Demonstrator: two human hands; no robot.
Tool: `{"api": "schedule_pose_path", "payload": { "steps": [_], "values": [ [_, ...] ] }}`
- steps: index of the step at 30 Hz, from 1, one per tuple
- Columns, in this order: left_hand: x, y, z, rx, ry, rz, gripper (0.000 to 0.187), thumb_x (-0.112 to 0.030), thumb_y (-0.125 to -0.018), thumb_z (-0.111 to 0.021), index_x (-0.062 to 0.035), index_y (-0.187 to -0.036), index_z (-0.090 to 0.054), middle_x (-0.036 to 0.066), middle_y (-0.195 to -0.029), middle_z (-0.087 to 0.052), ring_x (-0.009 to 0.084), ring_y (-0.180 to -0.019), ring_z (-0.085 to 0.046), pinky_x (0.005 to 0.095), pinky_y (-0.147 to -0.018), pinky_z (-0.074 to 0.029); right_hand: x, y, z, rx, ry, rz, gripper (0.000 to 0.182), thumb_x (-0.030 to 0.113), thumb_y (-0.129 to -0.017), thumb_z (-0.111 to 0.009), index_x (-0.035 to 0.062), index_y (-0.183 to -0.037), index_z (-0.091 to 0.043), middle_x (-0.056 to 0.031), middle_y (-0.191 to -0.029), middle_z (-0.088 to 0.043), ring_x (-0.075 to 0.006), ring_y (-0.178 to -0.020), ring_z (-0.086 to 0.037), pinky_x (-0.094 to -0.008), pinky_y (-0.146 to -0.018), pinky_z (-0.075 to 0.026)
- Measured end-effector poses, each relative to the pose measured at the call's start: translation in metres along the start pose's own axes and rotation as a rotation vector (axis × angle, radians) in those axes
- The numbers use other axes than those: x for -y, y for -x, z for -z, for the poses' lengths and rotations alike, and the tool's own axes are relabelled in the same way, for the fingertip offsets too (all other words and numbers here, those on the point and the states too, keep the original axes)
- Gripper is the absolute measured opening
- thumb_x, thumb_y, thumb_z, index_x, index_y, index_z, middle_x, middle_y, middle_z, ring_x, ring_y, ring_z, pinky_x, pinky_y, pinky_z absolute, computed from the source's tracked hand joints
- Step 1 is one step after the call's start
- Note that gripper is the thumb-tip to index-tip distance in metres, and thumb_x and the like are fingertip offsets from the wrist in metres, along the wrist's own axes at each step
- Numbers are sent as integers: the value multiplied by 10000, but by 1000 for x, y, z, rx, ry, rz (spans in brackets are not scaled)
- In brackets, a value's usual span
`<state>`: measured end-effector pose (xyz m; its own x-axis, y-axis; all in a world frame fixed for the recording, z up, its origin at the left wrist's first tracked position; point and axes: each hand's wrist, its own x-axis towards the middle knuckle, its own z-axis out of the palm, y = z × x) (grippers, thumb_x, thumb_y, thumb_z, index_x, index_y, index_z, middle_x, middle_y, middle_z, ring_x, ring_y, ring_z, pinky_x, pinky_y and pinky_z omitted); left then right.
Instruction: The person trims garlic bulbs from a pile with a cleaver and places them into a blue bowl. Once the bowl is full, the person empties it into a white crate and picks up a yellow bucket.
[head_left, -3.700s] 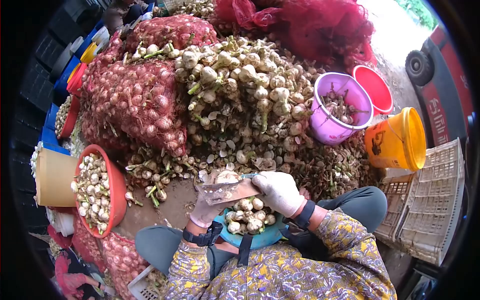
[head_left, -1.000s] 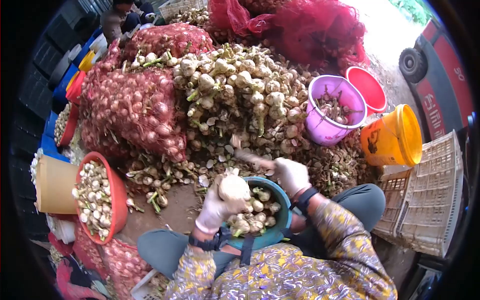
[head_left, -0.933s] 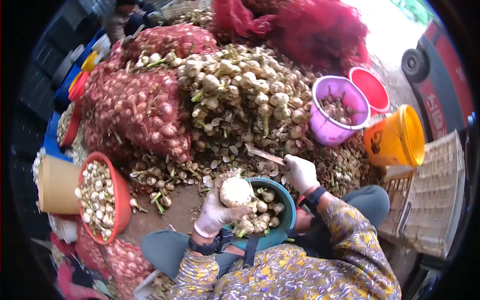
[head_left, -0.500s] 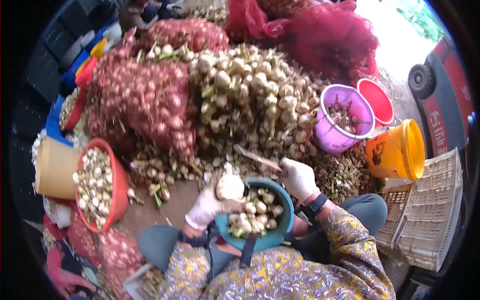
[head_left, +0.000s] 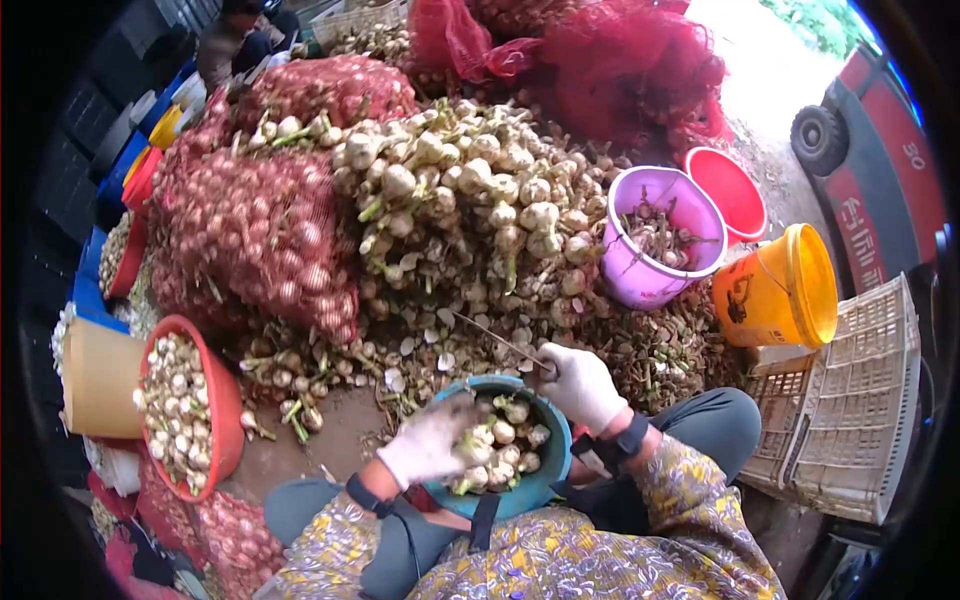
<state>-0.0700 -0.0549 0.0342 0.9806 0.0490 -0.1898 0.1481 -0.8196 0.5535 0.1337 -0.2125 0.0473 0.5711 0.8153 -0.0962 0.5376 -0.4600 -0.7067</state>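
My right hand [head_left: 580,388], in a white glove, is closed around the handle of a knife [head_left: 503,341]. The thin blade points up and left over the litter of skins. My left hand [head_left: 428,446], also gloved, is over the left side of a teal bucket [head_left: 552,478] at my lap. Its fingers are smeared by motion, and whether they hold anything is not visible. Trimmed garlic bulbs [head_left: 503,432] lie inside the bucket, some with short green stems. Beyond the hands rises a heap of untrimmed garlic [head_left: 470,180].
Red mesh sacks of garlic [head_left: 250,235] stand left of the heap. An orange-red tub [head_left: 228,425] of garlic is at left. On the right are a purple bucket [head_left: 640,285], a red bucket [head_left: 735,195], a yellow bucket [head_left: 770,295], plastic crates [head_left: 850,400] and a vehicle [head_left: 870,170]. Another person [head_left: 235,45] sits far left.
The large white bulb has left my left hand's visible grasp, and that hand has dropped toward the bucket. My right hand keeps the knife, its blade now seen edge-on. The view has shifted slightly.
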Motion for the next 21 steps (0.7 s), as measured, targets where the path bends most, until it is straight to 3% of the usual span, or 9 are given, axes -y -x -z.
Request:
{"api": "schedule_pose_path", "payload": {
  "steps": [4, 6, 9, 12, 14, 16, 18, 19, 21],
  "values": [
    [68, -139, -3, -264, 766, 574, 684, -276, -733, -796, -14, -1303, -524, 185, -1134, -658, 290, -1061, -639, 403, -942, -498, 6, -3, 1, -6, -79, -17, 244, 278, -781, -746, 114, -922, -633, -140, -749, -658, -361, -731, -655, -434, -641, -516],
    [74, -208, -7, -296, 936, 702, 669, -331, -734, -794, 2, -1250, -529, 209, -1060, -686, 345, -1029, -660, 422, -916, -504, -1, -9, -1, -12, -91, -55, 242, 280, -787, -741, 120, -934, -636, -144, -750, -657, -365, -734, -653, -434, -644, -515],
    [78, -275, -21, -349, 297, 786, 690, -385, -697, -791, -11, -1218, -536, 276, -1121, -648, 430, -1084, -614, 466, -888, -514, -1, -15, 3, -50, -124, -128, 237, 275, -784, -743, 120, -928, -634, -160, -744, -650, -375, -737, -649, -437, -638, -509],
    [106, -260, -16, -316, 264, 666, 501, -303, -677, -778, -12, -1061, -638, 208, -1000, -693, 373, -959, -665, 415, -835, -526, -15, -16, 15, -144, -149, -178, 215, 234, -764, -753, 108, -891, -633, -148, -734, -650, -371, -739, -652, -423, -646, -510],
    [136, -221, -19, -230, 647, 655, 450, -138, -684, -793, -19, -1095, -650, 77, -910, -699, 180, -814, -648, 340, -749, -524, -23, -20, 18, -148, -182, -256, 216, 227, -763, -749, 103, -893, -630, -146, -740, -652, -367, -749, -654, -415, -648, -509],
    [100, -164, 8, -202, 778, 525, 462, -95, -716, -792, -17, -1144, -637, 43, -915, -689, 154, -827, -626, 322, -753, -515, -31, -28, 11, -124, -74, -249, 231, 247, -771, -744, 102, -907, -626, -144, -759, -656, -366, -762, -652, -426, -646, -509],
    [101, -127, -8, -200, 814, 431, 482, -140, -730, -797, -29, -1167, -626, 109, -1083, -700, 163, -986, -638, 304, -867, -495, -30, -36, 0, -119, 33, -165, 222, 258, -786, -731, 111, -918, -628, -140, -761, -658, -363, -753, -651, -440, -643, -510],
    [77, -112, 3, -254, 598, 378, 457, -146, -739, -794, -25, -1147, -628, 81, -1046, -698, 159, -919, -648, 296, -827, -506, -24, -36, -3, -91, 92, -109, 199, 247, -795, -714, 121, -924, -630, -131, -757, -654, -356, -742, -650, -448, -637, -510],
    [35, -89, 28, -165, 1016, 485, 482, -112, -771, -750, -42, -1205, -553, 57, -923, -667, 118, -695, -638, 234, -550, -494, -19, -32, -15, -83, 85, 27, 182, 222, -786, -704, 121, -903, -608, -112, -764, -646, -340, -741, -651, -434, -634, -509]
  ]
}}
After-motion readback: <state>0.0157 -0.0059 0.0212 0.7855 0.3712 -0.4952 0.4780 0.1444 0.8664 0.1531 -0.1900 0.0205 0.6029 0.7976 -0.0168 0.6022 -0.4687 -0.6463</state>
